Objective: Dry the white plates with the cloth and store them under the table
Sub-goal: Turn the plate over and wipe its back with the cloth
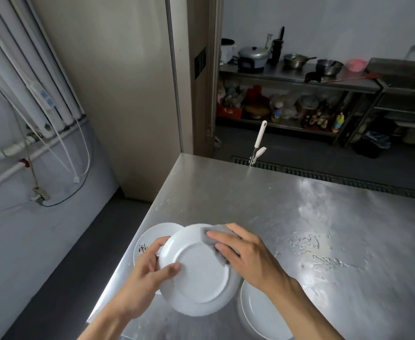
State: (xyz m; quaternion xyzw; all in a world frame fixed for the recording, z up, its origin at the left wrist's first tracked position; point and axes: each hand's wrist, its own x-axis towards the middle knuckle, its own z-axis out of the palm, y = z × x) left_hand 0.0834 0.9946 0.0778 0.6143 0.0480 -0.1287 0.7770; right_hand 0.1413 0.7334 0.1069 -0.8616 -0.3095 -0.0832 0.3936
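Observation:
My left hand grips the left rim of a white plate, thumb across its underside, which faces me above the steel table. My right hand presses a grey cloth against the plate's upper right rim, fingers laid over the cloth. A second white plate with black writing lies on the table's left edge, partly hidden behind the held one. A third white plate rests on the table below my right wrist.
Water patches spread over the table to the right. A white-handled tool stands beyond the far edge. Shelving with pots and bowls lines the back wall. The floor drops off left of the table, with pipes along the wall.

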